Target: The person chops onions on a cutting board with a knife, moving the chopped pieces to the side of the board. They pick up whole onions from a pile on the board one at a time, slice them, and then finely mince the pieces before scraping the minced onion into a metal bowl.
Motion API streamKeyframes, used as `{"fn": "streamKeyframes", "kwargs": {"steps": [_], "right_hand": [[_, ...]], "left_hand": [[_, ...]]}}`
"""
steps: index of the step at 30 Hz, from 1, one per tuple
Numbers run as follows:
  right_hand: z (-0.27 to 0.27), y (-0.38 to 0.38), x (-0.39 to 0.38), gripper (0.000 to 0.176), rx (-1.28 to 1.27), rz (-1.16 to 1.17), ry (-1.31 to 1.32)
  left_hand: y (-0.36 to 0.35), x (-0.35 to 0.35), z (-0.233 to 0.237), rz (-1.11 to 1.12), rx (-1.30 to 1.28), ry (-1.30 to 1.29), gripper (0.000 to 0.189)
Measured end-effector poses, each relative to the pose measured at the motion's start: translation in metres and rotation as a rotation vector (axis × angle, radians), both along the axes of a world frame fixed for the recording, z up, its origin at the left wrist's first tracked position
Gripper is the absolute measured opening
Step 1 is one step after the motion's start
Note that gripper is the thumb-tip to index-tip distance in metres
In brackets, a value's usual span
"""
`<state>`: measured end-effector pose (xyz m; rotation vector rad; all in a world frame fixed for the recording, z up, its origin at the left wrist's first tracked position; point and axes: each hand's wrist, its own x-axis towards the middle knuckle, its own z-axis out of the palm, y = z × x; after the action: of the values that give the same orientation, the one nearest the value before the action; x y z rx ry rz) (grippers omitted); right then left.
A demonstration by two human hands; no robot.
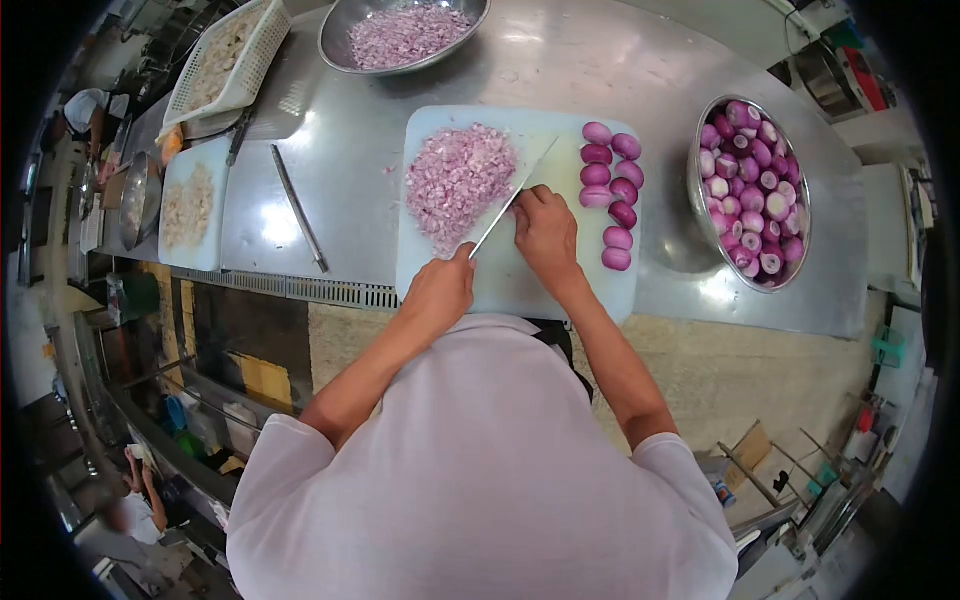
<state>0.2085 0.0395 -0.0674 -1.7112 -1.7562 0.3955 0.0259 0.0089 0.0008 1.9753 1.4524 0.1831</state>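
**Knife on the board, both hands at work over the chopped onion**

We are looking down on a white cutting board (500, 285) set on the steel table (600, 60). The left hand (440, 290) is closed tight round the handle of the knife (512, 198) at the board's near edge. The blade runs away from it, angled up and to the right. It lies right along the edge of the pile of chopped onion (460, 180), which fills the left part of the board.

The right hand (545, 230) sits just right of the blade with fingers curled down, close against the knife's back. Whether it has anything under those fingers I cannot tell.

On the board's right side, peeled purple onions (612, 190) line up in a loose double row, near the right hand but apart from it. Past the board's edge stands a steel bowl (691, 195) heaped with more peeled ones. At the far edge of the table sits a second bowl (340, 40) holding chopped onion.

Off to the left a long steel rod (298, 205) lies on the table. Beside it is another board (190, 250) carrying something pale and chopped, and a white basket (225, 60) sits beyond that.
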Motion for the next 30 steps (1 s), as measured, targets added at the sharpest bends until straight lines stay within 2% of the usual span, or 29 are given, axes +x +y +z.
{"fn": "streamKeyframes", "kwargs": {"steps": [4, 22, 25, 29, 30], "right_hand": [[-0.002, -0.005, 0.001, 0.007, 0.027, -0.018, 0.001], [-0.005, -0.01, -0.001, 0.007, 0.169, -0.071, 0.1], [-0.01, -0.011, 0.001, 0.007, 0.167, -0.068, 0.113], [-0.011, -0.012, 0.0, 0.007, 0.172, -0.068, 0.111], [-0.012, -0.011, 0.002, 0.006, 0.168, -0.067, 0.114]], "left_hand": [[-0.005, -0.003, 0.01, -0.014, -0.016, 0.015, 0.022], [-0.002, -0.006, -0.001, -0.07, -0.047, 0.064, 0.025], [-0.008, -0.006, 0.009, -0.037, -0.018, -0.006, 0.026], [-0.003, -0.007, -0.004, -0.067, -0.014, 0.005, 0.025], [-0.001, -0.004, 0.01, -0.07, -0.044, 0.008, 0.025]]}}
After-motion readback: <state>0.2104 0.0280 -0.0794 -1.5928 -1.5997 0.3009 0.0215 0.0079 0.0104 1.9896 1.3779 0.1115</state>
